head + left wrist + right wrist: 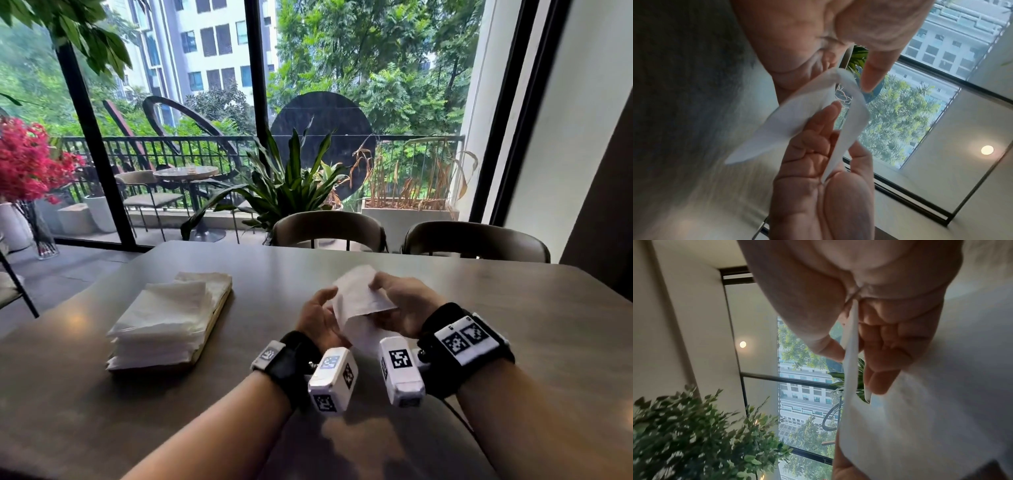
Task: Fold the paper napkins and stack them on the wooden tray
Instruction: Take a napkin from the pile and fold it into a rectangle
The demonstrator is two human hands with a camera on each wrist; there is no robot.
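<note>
Both forearms come in from the near edge, wrists strapped with black bands carrying white tagged camera units.

Left hand: palm turned up toward the right, fingers loosely curved; thumb and fingers hold the lower part of a white paper napkin. From the left wrist view I see the sheet bent into a loop between the two hands, one strip running down to the left palm.

Right hand: fingers curled, thumb pinching the napkin's edge against them. The napkin is lifted off the tabletop, held between both hands at centre, just right of the middle.

Left and a little farther: a stack of white napkins on the wooden tray, of which only the right rim shows.

Far side: two chairs tucked at the tabletop edge, a green potted plant behind them, then the window and balcony railing. Red flowers at far left.
</note>
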